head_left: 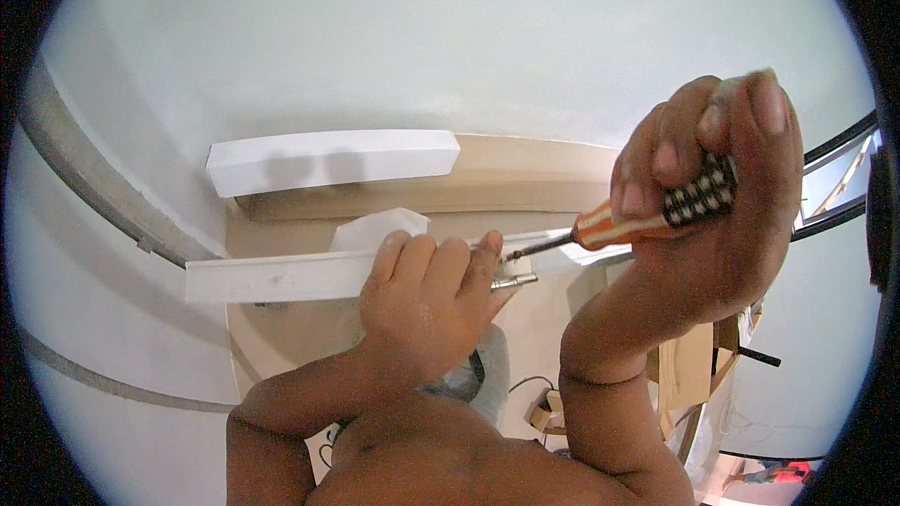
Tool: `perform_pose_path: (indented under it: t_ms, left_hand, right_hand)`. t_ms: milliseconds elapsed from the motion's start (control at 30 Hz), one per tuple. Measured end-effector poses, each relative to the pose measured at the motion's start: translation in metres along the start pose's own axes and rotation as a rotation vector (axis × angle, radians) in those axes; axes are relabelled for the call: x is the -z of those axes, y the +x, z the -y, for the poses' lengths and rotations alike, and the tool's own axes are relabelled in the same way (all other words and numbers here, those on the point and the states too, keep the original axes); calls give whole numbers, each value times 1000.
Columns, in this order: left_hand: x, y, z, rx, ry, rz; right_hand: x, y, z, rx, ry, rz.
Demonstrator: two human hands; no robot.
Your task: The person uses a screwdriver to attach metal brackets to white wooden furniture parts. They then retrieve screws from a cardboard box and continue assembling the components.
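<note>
My right hand point(722, 187) is wrapped around the handle of a screwdriver point(600, 225), which is orange and clear with a black, pale-dotted end. Its dark shaft slants down and left, and the tip reaches a spot beside my left thumb. My left hand point(422, 295) grips a long white strip point(272, 279) from above, fingers closed over its edge. Just right of these fingers a small metal rod point(516, 281) sticks out near the screwdriver tip. Whether the tip sits in a screw is too small to tell.
Beyond the strip, a white box-shaped piece point(337, 161) rests along a brown ledge point(534, 164) against the pale wall point(450, 37). A white scrap point(380, 225) lies behind my left hand. Cardboard pieces point(684, 365) stand at the lower right, with a cable point(532, 380) below.
</note>
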State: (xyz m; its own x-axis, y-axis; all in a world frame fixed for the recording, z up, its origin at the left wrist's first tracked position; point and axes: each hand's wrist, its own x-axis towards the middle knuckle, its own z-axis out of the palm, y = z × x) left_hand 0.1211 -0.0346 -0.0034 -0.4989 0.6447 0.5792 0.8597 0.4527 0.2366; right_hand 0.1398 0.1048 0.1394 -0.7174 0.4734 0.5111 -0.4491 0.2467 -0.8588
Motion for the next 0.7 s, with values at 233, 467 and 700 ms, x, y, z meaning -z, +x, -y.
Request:
perform_pose_path:
  t_ms: [233, 467, 700]
  left_hand:
    - [-6, -2, -1, -51, -10, -108]
    - [-3, -6, -9, -21, 12, -143]
    - [-8, -6, -7, 16, 21, -147]
  right_hand:
    - [4, 12, -13, 140, -81, 174]
    - [11, 22, -20, 217, 646, 921]
    - [11, 3, -11, 67, 398, 259]
